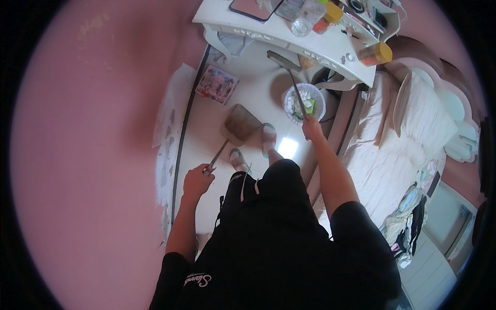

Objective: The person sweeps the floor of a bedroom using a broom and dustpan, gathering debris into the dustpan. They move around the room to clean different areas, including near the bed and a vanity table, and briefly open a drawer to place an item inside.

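Note:
My left hand is closed around the thin handle of a long-handled dustpan. Its brownish-grey pan is just above or on the floor in front of my feet; I cannot tell which. My right hand grips the pole of a broom, whose long, narrow head reaches to the front of the white dressing table. The pole passes over a round waste bin with a pale liner, holding crumpled white tissue and something green. The bin stands close beyond my right hand.
A white dressing table with bottles and orange-lidded jars is at the far side. A colourful flat box lies by the pink wall on the left. The bed takes up the right, with clothes piled at its edge.

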Action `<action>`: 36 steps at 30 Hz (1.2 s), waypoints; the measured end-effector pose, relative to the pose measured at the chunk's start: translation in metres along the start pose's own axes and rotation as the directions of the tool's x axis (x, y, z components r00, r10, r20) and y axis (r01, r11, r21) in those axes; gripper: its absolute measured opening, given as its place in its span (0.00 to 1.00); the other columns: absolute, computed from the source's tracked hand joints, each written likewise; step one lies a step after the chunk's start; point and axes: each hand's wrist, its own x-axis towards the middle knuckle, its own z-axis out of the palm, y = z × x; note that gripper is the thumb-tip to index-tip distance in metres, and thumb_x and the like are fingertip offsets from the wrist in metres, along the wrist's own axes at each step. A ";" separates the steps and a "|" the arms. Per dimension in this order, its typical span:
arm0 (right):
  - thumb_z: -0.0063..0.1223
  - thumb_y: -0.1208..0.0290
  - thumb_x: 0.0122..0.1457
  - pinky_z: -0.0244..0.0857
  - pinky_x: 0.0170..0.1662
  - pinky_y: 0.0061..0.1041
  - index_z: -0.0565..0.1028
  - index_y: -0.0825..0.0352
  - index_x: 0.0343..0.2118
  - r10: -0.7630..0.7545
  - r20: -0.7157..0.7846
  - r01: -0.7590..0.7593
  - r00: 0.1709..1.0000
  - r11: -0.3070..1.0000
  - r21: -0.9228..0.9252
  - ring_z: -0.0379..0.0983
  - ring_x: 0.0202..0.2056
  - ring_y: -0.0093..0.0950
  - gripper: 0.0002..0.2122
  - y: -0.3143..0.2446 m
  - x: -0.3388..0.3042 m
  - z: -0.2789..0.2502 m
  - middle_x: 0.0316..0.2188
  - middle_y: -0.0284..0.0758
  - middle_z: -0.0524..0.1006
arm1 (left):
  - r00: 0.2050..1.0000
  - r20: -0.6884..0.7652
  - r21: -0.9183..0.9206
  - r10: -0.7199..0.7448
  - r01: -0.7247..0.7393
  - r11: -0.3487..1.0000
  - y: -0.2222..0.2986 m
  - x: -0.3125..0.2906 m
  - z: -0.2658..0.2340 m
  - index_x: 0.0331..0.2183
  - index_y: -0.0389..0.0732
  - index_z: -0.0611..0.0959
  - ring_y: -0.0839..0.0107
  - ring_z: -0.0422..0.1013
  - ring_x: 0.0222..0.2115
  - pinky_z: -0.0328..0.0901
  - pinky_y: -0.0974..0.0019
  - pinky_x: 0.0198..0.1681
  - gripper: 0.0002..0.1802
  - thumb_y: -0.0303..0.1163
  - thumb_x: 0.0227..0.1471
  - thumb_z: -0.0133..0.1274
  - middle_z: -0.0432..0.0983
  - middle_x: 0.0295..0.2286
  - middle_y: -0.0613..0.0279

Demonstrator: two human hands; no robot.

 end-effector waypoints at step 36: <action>0.45 0.64 0.63 0.54 0.16 0.17 0.71 0.62 0.50 0.212 0.459 -0.473 0.863 0.657 0.587 0.61 0.16 0.18 0.15 -0.172 -0.256 -0.022 0.22 0.31 0.69 | 0.972 -0.205 -0.117 -0.112 0.089 0.989 -0.244 -0.060 -0.039 0.41 0.51 0.84 0.55 0.76 0.37 0.70 0.56 0.42 0.21 0.43 0.41 0.56 0.80 0.36 0.56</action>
